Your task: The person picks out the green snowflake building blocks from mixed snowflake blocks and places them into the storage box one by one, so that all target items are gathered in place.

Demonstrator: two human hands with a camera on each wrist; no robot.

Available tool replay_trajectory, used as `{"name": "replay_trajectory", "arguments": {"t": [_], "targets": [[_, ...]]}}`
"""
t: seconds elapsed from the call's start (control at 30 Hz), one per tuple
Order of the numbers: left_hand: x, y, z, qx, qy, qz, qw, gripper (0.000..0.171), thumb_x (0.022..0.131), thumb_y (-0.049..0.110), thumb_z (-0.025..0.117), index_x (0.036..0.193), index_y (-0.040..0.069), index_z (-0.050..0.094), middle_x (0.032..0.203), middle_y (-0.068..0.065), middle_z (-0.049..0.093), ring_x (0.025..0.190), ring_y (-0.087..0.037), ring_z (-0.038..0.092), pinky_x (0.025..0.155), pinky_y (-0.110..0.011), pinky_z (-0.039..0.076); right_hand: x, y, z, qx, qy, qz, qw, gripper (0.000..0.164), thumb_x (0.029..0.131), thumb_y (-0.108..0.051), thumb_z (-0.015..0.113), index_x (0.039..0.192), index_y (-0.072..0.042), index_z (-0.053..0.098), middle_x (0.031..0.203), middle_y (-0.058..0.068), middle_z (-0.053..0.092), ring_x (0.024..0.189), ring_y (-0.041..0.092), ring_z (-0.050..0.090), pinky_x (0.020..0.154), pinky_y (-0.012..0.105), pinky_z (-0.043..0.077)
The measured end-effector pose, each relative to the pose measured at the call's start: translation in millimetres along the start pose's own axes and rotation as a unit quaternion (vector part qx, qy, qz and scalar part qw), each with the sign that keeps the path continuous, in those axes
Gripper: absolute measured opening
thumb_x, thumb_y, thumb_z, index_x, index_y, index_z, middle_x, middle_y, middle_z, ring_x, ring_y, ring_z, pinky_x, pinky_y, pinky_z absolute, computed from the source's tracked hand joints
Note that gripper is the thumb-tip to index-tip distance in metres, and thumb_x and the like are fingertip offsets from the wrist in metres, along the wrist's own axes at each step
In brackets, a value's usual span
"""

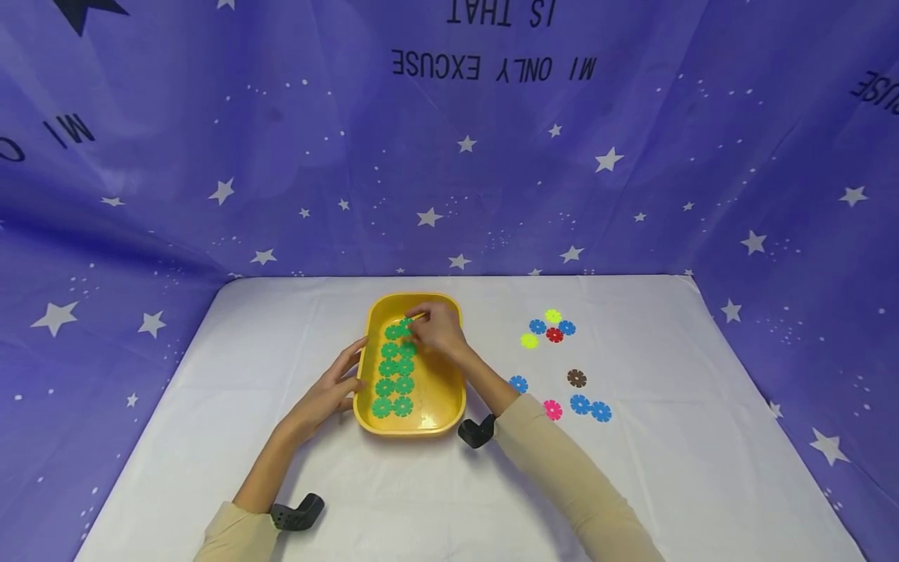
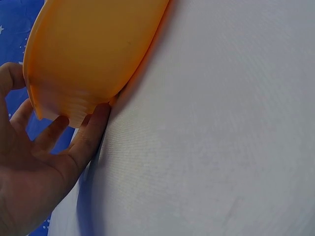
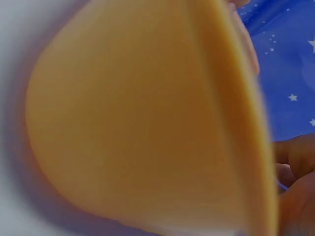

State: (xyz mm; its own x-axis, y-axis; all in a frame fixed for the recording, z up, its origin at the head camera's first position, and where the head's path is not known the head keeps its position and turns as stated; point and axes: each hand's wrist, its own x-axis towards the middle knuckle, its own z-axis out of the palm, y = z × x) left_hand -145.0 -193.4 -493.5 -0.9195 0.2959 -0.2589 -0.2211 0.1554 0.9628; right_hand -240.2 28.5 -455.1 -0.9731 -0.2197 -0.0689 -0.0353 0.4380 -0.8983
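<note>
A yellow plastic tray stands on the white-covered table. In it, green snowflake-shaped discs lie in two columns along the left half. My left hand rests against the tray's left side, its spread fingers touching the outer wall just under the rim, as the left wrist view also shows. Inside the tray's far end, my right hand has its fingers curled, thumb and forefinger pinching the topmost green disc. The right wrist view shows mostly the tray's outer wall, with part of a hand at the right edge.
Right of the tray lie loose discs: blue, yellow, red, brown and pink. A purple star-printed cloth hangs behind and beside the table. Black wrist mounts sit on both forearms.
</note>
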Motion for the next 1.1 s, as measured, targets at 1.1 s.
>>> {"name": "replay_trajectory", "arguments": {"t": [1.1], "targets": [[0.5, 0.0, 0.1, 0.001, 0.000, -0.001, 1.0000, 0.077, 0.095, 0.011, 0.053, 0.160, 0.032, 0.018, 0.166, -0.015, 0.004, 0.149, -0.043, 0.009, 0.101, -0.051, 0.047, 6.5, 10.2, 11.1, -0.126, 0.004, 0.029, 0.992, 0.038, 0.085, 0.006, 0.059, 0.121, -0.002, 0.071, 0.099, 0.008, 0.072, 0.072, 0.016, 0.059, 0.055, 0.020, 0.042]]}}
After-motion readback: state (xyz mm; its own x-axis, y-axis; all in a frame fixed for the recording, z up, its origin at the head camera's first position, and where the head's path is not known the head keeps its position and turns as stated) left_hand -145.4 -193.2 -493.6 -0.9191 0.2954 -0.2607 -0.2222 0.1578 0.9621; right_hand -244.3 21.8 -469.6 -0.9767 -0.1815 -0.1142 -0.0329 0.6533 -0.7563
